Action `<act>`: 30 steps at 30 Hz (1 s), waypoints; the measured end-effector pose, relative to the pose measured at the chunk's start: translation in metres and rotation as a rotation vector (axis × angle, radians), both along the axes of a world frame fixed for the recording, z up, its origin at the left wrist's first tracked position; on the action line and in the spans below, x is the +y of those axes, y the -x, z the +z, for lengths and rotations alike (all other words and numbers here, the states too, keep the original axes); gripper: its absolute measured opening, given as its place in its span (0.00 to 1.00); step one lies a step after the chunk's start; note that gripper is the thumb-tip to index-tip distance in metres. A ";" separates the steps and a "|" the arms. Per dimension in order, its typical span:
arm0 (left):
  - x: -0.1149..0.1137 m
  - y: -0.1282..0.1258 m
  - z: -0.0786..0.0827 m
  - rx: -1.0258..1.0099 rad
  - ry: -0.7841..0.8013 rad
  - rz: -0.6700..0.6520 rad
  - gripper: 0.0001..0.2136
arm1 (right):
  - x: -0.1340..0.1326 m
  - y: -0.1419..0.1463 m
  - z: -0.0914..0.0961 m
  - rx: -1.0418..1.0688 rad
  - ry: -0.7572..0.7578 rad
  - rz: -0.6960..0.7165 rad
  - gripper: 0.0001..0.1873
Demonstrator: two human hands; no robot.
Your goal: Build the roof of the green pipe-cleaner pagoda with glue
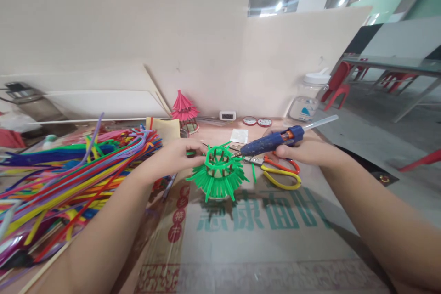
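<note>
1. Two bare hands meet over a sheet of printed cardboard [262, 239] on the worktop. Everything they handle sits between them.
2. Far left, a big loose heap of coloured pipe cleaners [69, 170] fans toward the middle. Neither hand touches it.
3. The left hand [179, 154] reaches in from the left. Its grip is narrow, fingertips pinched on the upper left rim of the green frame [218, 174].
4. That frame is a small round cage of dark sticks with a skirt of green fringe. It stands upright at the centre, over the near edge of the cardboard's green lettering. I cannot tell whether it rests on the cardboard or hangs just above it.
5. Just right of the frame is the blue glue gun [272, 141]. Its long axis runs from high on the right to low on the left, with a clear stick poking out the back. Its tip is touching or just beside the frame's right rim.
6. The right hand [303, 151] is closed around the gun's rear half, so the frame lies left of it, straight off the tip. The left hand is the nearer one to the frame.
7. Under the gun lie scissors [280, 177] with yellow and orange handles. A clear jar [308, 98] stands behind, well apart.
</note>
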State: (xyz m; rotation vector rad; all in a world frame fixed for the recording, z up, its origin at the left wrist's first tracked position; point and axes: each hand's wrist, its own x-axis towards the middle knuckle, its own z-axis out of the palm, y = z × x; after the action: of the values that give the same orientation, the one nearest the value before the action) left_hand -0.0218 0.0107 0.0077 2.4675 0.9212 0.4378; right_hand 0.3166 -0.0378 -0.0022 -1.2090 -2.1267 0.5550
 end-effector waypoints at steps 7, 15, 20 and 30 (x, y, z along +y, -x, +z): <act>0.003 0.000 -0.003 -0.006 0.033 -0.010 0.11 | 0.004 -0.001 -0.003 0.106 0.091 0.051 0.24; 0.001 -0.001 -0.001 -0.003 0.040 -0.008 0.12 | 0.001 0.007 0.004 0.013 0.055 0.044 0.17; 0.001 -0.001 -0.001 0.004 0.035 -0.010 0.12 | 0.000 0.008 0.003 0.017 0.035 0.022 0.17; 0.001 -0.001 -0.001 -0.004 0.008 -0.016 0.11 | -0.004 0.013 0.011 -0.015 0.052 -0.033 0.16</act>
State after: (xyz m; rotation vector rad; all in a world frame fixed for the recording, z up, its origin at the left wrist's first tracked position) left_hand -0.0203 0.0117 0.0070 2.4640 0.8989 0.4327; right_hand 0.3034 -0.0422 0.0093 -1.2779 -2.1129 0.5923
